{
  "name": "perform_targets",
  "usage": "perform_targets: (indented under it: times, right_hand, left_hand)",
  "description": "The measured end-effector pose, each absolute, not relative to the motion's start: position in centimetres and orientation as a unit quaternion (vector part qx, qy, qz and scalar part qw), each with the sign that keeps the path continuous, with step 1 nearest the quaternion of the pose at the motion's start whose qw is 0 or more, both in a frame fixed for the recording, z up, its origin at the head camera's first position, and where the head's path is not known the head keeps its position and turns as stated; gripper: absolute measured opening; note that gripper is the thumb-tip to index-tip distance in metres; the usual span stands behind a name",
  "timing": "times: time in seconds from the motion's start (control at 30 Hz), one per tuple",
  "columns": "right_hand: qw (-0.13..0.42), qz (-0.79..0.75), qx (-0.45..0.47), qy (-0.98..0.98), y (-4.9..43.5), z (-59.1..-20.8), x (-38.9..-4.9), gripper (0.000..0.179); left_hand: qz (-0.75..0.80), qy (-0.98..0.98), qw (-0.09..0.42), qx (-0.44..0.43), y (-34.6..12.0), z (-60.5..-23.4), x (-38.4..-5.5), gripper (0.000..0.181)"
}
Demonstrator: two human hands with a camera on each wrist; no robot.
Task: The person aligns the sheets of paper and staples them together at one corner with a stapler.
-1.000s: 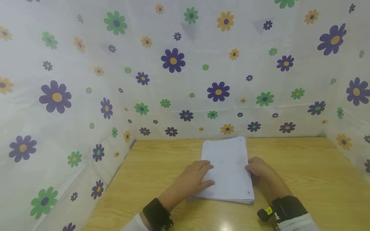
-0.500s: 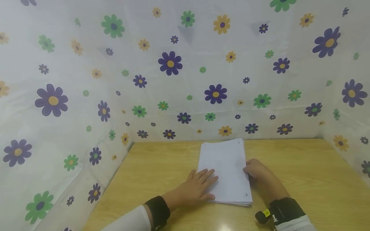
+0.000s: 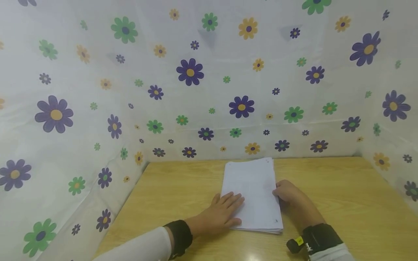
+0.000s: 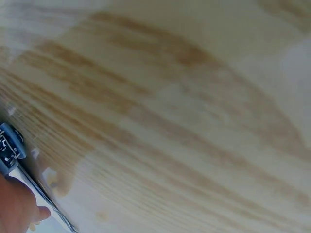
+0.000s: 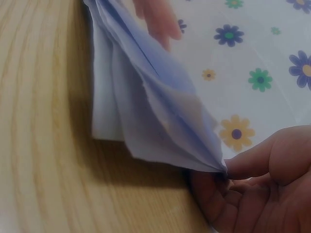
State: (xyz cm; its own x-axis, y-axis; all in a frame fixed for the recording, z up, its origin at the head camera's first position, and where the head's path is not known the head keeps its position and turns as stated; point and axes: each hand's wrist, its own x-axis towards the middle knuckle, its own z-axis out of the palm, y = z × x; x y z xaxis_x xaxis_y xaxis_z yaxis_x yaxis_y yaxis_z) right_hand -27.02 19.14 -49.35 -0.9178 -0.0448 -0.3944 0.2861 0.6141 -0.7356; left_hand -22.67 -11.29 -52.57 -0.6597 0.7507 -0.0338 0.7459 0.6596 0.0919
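Observation:
A stack of white paper sheets (image 3: 253,192) lies on the wooden table, its near and right edges uneven in the head view. My left hand (image 3: 217,214) rests on its lower left part with fingers spread and straight. At the right edge my right hand (image 3: 290,192) pinches the sheets between thumb and fingers. Seen from the right wrist, the sheets (image 5: 146,107) fan apart and bend towards the pinching right hand (image 5: 262,179). Part of the left hand (image 4: 19,208) shows at the corner of the left wrist view, by the dark-edged paper.
The wooden table (image 3: 176,181) reaches back to a white sheet wall (image 3: 215,94) printed with purple, green and orange flowers. The same sheet hangs at both sides. Black bands (image 3: 181,237) circle the wrists. A small blue-and-black block (image 4: 9,148) shows at the left wrist view's edge.
The left hand has shifted down the stack and its fingers have spread flatter on the paper. The right hand keeps its pinch at the right edge. The head view has shifted slightly.

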Motion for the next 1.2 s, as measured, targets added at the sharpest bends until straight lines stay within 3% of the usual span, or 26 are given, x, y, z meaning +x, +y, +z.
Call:
perform_targets:
  times: [0.2,0.47,0.73,0.97,1.2]
  right_hand:
    - [0.183,-0.437,0.073,0.878,19.1,-49.4,-27.1,0.039]
    - [0.183,-0.431,0.066,0.881,19.3,-49.6,-27.0,0.027]
    - [0.167,-0.434,0.051,0.884,19.1,-49.8,-27.1,0.030]
    - [0.166,-0.429,0.060,0.886,19.2,-50.2,-26.6,0.029]
    - [0.162,-0.436,0.055,0.883,19.4,-49.9,-27.0,0.030]
  left_hand:
    - [0.057,0.912,0.054,0.402,-11.2,-52.2,-22.5,0.073]
    - [0.051,0.911,0.047,0.407,-11.1,-52.6,-22.6,0.074]
    - [0.004,0.902,0.035,0.430,-10.6,-52.7,-22.7,0.073]
    - [0.031,0.919,0.086,0.384,-9.9,-52.5,-22.4,0.078]
    - [0.031,0.945,0.087,0.314,-9.6,-49.6,-22.8,0.084]
